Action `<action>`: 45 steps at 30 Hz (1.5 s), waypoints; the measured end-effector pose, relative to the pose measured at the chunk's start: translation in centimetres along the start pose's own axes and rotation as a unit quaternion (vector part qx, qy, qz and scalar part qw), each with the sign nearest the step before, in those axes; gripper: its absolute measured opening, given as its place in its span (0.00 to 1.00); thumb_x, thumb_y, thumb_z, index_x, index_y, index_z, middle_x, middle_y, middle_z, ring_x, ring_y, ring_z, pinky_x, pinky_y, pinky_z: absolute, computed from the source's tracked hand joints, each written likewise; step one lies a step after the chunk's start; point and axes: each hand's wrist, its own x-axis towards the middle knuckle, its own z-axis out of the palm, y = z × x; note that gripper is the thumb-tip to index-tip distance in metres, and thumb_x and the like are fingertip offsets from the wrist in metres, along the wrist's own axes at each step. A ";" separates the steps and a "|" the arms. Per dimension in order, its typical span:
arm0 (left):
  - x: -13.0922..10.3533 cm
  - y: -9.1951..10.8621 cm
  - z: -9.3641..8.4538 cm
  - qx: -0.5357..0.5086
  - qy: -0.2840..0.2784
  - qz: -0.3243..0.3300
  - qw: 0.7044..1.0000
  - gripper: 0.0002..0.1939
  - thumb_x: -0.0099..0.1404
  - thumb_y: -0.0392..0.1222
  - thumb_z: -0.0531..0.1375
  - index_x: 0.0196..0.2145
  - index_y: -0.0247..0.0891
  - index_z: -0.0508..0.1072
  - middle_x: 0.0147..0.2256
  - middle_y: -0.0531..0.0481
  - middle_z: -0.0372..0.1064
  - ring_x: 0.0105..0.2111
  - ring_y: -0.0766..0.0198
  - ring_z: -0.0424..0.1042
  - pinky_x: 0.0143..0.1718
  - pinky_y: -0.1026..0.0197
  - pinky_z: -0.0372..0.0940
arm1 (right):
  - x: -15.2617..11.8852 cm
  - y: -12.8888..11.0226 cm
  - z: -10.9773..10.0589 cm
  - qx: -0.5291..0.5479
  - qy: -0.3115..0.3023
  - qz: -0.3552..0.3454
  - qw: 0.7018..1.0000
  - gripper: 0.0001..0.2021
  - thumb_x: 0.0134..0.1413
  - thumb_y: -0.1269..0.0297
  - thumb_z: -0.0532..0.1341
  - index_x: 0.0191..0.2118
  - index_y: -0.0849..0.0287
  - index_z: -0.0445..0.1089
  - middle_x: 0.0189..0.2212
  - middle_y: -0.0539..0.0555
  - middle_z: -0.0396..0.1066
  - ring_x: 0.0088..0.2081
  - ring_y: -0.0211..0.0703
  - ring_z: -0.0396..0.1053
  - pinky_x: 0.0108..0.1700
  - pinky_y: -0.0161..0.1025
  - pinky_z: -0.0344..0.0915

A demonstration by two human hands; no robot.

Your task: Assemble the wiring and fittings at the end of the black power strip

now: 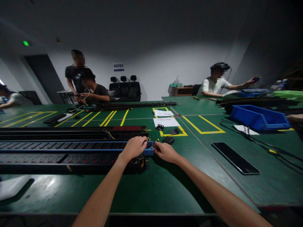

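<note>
On the blue strip [149,152] curls the left hand [133,147], the right hand [166,152] curled at the strip's end; both grips unclear

a phone [236,157] is lying on the green table [189,179], and a blue bin [247,119] is standing beyond it. black cables [258,143] are trailing in front of the bin, and a printed sheet [165,122] is lying across a yellow tape outline [182,133]. at the far side a person in a white shirt [211,85] is sitting, stretching one arm out. black seats [124,90] are standing along the wall [156,74], and a green sign [26,43] is glowing near a grey door [44,77].
</note>
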 end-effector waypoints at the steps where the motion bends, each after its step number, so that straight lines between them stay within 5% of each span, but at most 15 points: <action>1: 0.0 0.0 0.0 0.000 0.000 0.000 1.000 0.12 0.72 0.40 0.50 0.44 0.41 0.72 0.41 0.48 0.76 0.43 0.57 0.75 0.46 0.57 0.67 | 0.0 0.0 0.0 0.002 0.001 0.000 1.000 0.08 0.65 0.61 0.55 0.40 0.58 0.69 0.32 0.54 0.75 0.30 0.40 0.68 0.30 0.36 0.46; 45: 0.0 0.1 -0.2 -0.009 -0.001 -0.003 1.000 0.12 0.72 0.40 0.50 0.44 0.41 0.72 0.40 0.47 0.76 0.43 0.57 0.74 0.46 0.57 0.67 | -0.2 -0.4 -0.5 0.005 -0.011 0.009 1.000 0.08 0.65 0.61 0.56 0.41 0.58 0.69 0.32 0.54 0.74 0.31 0.40 0.69 0.31 0.35 0.47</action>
